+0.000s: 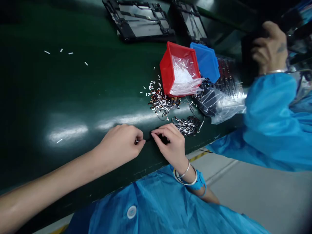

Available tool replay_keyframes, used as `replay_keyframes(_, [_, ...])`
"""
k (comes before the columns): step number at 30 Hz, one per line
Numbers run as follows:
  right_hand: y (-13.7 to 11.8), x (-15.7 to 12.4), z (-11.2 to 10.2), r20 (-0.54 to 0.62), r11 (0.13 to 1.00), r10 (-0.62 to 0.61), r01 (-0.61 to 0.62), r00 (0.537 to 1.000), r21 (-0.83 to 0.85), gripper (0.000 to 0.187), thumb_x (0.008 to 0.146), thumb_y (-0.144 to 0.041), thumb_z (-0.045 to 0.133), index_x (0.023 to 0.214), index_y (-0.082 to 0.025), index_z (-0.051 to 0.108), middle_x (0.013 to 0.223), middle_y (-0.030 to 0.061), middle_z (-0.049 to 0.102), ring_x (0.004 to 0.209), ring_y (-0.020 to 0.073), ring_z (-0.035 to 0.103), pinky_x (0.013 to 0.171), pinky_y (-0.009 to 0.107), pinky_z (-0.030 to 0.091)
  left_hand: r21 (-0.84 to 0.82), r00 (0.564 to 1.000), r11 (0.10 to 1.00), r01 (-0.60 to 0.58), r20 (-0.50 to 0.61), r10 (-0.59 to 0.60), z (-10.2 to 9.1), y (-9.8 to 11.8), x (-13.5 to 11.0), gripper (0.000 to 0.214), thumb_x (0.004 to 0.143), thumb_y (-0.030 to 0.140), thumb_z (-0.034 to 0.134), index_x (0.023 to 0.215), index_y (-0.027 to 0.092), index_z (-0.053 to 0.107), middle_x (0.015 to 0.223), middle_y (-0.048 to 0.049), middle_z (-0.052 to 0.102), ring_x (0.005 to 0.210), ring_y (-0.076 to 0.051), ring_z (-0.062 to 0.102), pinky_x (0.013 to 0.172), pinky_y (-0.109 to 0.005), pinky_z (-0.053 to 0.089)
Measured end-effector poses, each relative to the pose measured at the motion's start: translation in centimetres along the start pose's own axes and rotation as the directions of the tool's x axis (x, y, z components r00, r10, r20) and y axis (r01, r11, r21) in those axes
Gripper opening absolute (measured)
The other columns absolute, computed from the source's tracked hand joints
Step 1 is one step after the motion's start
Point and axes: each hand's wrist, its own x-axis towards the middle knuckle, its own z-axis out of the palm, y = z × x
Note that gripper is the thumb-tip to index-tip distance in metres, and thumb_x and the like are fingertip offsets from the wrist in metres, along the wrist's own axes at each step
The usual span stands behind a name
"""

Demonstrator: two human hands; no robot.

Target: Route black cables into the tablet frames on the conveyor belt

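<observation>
Near the table's front edge, my left hand is closed in a pinch, a tiny white strip showing at its fingers. A thin black wire runs from these fingertips towards my right hand. Thumb and forefinger of the right hand are pinched together at the wire's other side; the exact grip is too small to make out. Just beyond the right hand lies a pile of small black-and-silver wired parts. Another pile, with orange and white bits, lies farther back.
A red bin holds a plastic bag of white strips, with a blue bin behind it. Clear bags lie to the right. Device frames stand at the back. A co-worker's blue sleeve reaches in at right.
</observation>
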Motion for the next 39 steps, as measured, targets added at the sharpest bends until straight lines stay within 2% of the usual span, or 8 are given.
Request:
replay_keyframes(8, [0.0,-1.2,0.1,-0.041,0.979,-0.137,0.129,0.990,-0.160,0.016,0.087,-0.010,0.057,0.091,-0.019,0.070,0.077,0.0062,0.066,0.071,0.0169,0.057,0.063,0.032,0.050,0.036,1.000,0.999,0.006,-0.027,-0.005,0.3,0.1,0.0,0.032,0.079,0.026,0.050,0.048,0.019,0.049,0.046,0.0013,0.045,0.043,-0.011,0.030,0.052,-0.028,0.020])
replay_keyframes(12, [0.0,-2.1,-0.2,-0.009,0.940,-0.225,0.214,0.974,-0.266,0.025,0.085,-0.004,0.055,0.102,-0.017,0.070,0.082,0.0084,0.066,0.074,0.0177,0.055,0.064,0.032,0.051,0.058,0.999,0.998,0.007,-0.044,-0.005,0.5,0.0,0.0,0.032,0.078,0.026,0.051,0.047,0.018,0.048,0.045,0.0011,0.045,0.042,-0.010,0.029,0.051,-0.028,0.019])
replay_keyframes(16, [0.0,-2.6,-0.2,0.010,0.919,-0.243,0.234,0.970,-0.318,0.027,0.085,-0.004,0.055,0.104,-0.016,0.069,0.085,0.0088,0.066,0.078,0.0179,0.056,0.066,0.031,0.051,0.100,0.999,0.995,0.000,-0.032,0.003,0.4,0.1,0.0,0.032,0.080,0.029,0.048,0.050,0.018,0.050,0.047,0.0002,0.047,0.043,-0.010,0.030,0.052,-0.027,0.020])
replay_keyframes(22, [0.1,-1.3,-0.3,-0.021,0.983,-0.115,0.111,0.993,-0.146,0.010,0.085,-0.011,0.061,0.086,-0.015,0.070,0.079,0.0061,0.066,0.074,0.0153,0.058,0.067,0.030,0.050,0.143,1.000,0.990,0.011,-0.013,-0.009,0.2,0.2,0.0,0.030,0.081,0.028,0.046,0.053,0.019,0.055,0.051,-0.0010,0.051,0.046,-0.012,0.034,0.053,-0.028,0.021])
replay_keyframes(26, [0.1,0.0,-0.7,0.071,0.994,-0.031,0.038,0.997,-0.102,0.011,0.084,-0.014,0.063,0.074,-0.017,0.066,0.071,0.0016,0.064,0.068,0.0137,0.055,0.064,0.028,0.047,0.174,1.000,0.985,0.011,-0.014,-0.009,0.3,0.4,-0.2,0.030,0.081,0.027,0.046,0.054,0.019,0.056,0.051,-0.0013,0.051,0.046,-0.013,0.036,0.053,-0.028,0.021])
replay_keyframes(33, [1.2,-0.1,-1.8,-0.030,0.970,0.115,-0.119,0.993,-0.211,0.014,0.083,-0.020,0.064,0.069,-0.020,0.061,0.063,-0.0022,0.058,0.062,0.0127,0.052,0.058,0.026,0.042,0.199,1.000,0.980,0.002,-0.029,0.003,0.4,0.3,-0.1,0.029,0.080,0.024,0.047,0.052,0.019,0.054,0.049,-0.0006,0.049,0.046,-0.013,0.036,0.051,-0.028,0.021])
replay_keyframes(36, [2.1,0.0,-2.8,-0.018,0.991,0.072,-0.074,0.997,-0.111,0.011,0.085,-0.020,0.063,0.073,-0.020,0.064,0.069,-0.0011,0.063,0.064,0.0122,0.054,0.058,0.027,0.044,0.196,0.999,0.981,-0.008,-0.040,0.016,0.6,0.1,-0.1,0.029,0.079,0.024,0.047,0.050,0.019,0.052,0.048,-0.0004,0.049,0.044,-0.013,0.034,0.050,-0.028,0.022])
replay_keyframes(39, [3.1,0.5,-3.6,0.049,0.998,-0.063,0.063,0.997,-0.004,0.009,0.085,-0.016,0.063,0.081,-0.021,0.069,0.077,0.0005,0.067,0.069,0.0131,0.057,0.062,0.029,0.047,0.193,0.999,0.981,0.002,-0.049,0.007,0.7,0.0,-0.1,0.029,0.079,0.023,0.048,0.050,0.019,0.051,0.049,-0.0004,0.050,0.044,-0.012,0.033,0.049,-0.027,0.022])
